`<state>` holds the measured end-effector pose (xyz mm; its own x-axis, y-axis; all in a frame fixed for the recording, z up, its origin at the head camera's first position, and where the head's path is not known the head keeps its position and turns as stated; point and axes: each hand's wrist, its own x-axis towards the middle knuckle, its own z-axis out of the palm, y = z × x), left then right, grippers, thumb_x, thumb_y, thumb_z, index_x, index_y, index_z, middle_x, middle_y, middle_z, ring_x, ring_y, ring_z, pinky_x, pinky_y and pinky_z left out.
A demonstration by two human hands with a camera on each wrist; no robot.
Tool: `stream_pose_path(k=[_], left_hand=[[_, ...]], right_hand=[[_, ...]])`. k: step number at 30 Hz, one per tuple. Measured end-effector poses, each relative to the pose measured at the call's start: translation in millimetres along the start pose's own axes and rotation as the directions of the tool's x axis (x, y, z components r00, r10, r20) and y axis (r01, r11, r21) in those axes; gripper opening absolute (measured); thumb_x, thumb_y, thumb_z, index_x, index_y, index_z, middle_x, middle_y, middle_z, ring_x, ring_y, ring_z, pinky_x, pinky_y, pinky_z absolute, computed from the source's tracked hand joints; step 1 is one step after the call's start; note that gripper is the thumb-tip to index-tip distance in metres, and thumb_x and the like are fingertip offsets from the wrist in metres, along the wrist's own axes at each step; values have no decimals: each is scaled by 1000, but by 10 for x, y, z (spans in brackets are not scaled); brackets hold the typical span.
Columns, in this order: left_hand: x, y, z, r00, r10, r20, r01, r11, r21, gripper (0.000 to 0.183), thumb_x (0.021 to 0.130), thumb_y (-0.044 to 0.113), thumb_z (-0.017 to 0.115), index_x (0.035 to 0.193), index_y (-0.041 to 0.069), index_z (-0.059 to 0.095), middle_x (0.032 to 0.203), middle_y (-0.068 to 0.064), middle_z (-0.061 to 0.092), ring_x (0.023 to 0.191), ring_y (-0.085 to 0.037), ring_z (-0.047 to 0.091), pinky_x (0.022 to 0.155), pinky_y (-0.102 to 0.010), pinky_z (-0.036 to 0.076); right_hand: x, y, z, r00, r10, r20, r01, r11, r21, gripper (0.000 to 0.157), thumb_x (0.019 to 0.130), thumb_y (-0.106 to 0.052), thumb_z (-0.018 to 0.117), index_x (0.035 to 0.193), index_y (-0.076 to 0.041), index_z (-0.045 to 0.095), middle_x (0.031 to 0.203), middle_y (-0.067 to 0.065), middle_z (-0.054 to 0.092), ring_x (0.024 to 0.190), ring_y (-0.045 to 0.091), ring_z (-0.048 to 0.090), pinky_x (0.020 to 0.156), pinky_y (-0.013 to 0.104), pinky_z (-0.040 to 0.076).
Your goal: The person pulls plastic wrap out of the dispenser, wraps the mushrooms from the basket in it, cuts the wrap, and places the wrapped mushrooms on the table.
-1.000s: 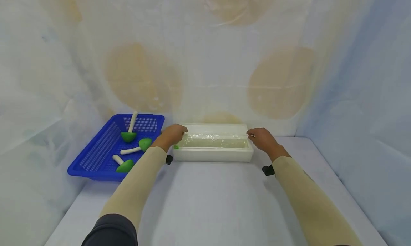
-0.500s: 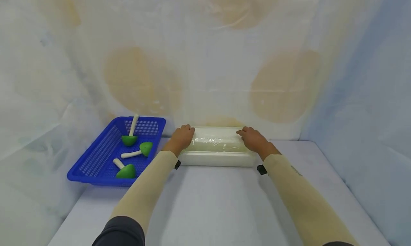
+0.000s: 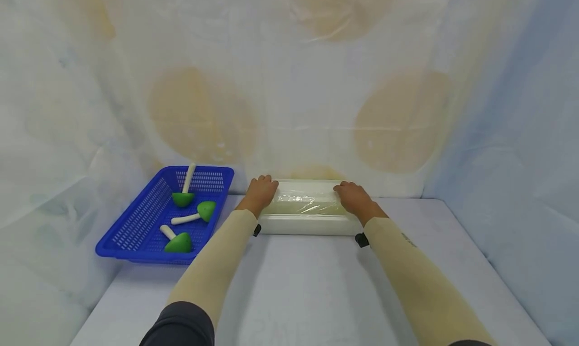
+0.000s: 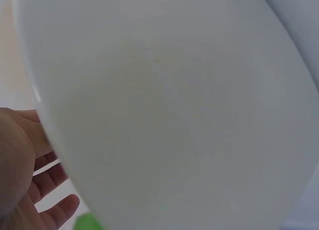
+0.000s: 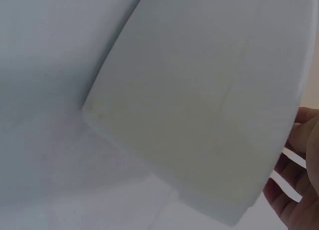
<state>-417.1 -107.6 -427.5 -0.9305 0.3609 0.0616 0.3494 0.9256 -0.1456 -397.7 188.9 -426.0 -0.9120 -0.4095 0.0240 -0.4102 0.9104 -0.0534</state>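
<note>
A long white box [image 3: 311, 225] with a pale raised back part and a strip of shiny clear film [image 3: 303, 198] lies near the back of the table. My left hand [image 3: 262, 193] touches its left end, fingertips at the upper left corner. Opposite it, my right hand [image 3: 355, 199] touches the right end, index finger along the top edge. In the left wrist view the white box wall [image 4: 164, 120] fills most of the frame; the spread, slightly bent fingers [image 4: 47, 182] reach past its edge. The right wrist view has the box wall [image 5: 199, 110] likewise, with loosely bent fingers [image 5: 281, 197] at its edge.
A blue perforated basket [image 3: 122, 240] stands at the left with several green-and-white mushroom-shaped things [image 3: 183, 199] in it. The white table [image 3: 294, 296] is bounded by pale plastic sheeting [image 3: 298, 110] at the back and sides.
Both hands have moved inward from the box's corners onto its ends. The hollow seen inside the box earlier is now covered, with the shiny film strip sitting lower, near the front edge.
</note>
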Motion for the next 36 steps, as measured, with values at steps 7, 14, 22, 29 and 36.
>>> stream_pose_path(k=[7,14,22,29,36], left_hand=[[-12,-43,7,998,-58,37,59,998,-12,22,98,6,55,118,9,63,112,-13,63,103,-33,57,90,-52,45],[-55,-68,83,998,-64,23,64,998,5,18,96,5,57,112,9,64,106,-12,64,99,-32,58,85,-50,48],[-39,-49,80,998,12,-66,-9,999,44,18,99,5,52,116,5,58,104,-12,65,95,-29,62,79,-42,52],[-118,-9,13,971,74,-228,-51,993,103,18,96,3,55,114,5,57,101,-11,64,90,-28,62,72,-41,53],[-148,74,98,908,154,-390,-65,970,233,12,98,8,53,108,6,57,94,-9,57,87,-26,57,72,-38,47]], right_hand=[[27,-74,47,1000,-5,-16,6,998,66,34,98,4,46,131,1,55,125,21,59,119,37,53,99,45,42],[-16,-148,48,996,55,70,-68,978,196,39,101,2,38,138,0,50,134,23,52,127,41,44,104,50,36],[-4,-74,47,998,68,7,-68,976,206,37,100,1,43,136,0,52,128,20,56,121,40,50,100,51,40],[25,-6,53,999,52,-6,-49,971,232,37,102,-6,42,138,-1,50,133,22,52,125,42,46,98,61,36],[43,5,74,999,53,-6,-51,981,188,36,102,-7,43,136,-3,52,126,21,53,116,41,52,88,59,41]])
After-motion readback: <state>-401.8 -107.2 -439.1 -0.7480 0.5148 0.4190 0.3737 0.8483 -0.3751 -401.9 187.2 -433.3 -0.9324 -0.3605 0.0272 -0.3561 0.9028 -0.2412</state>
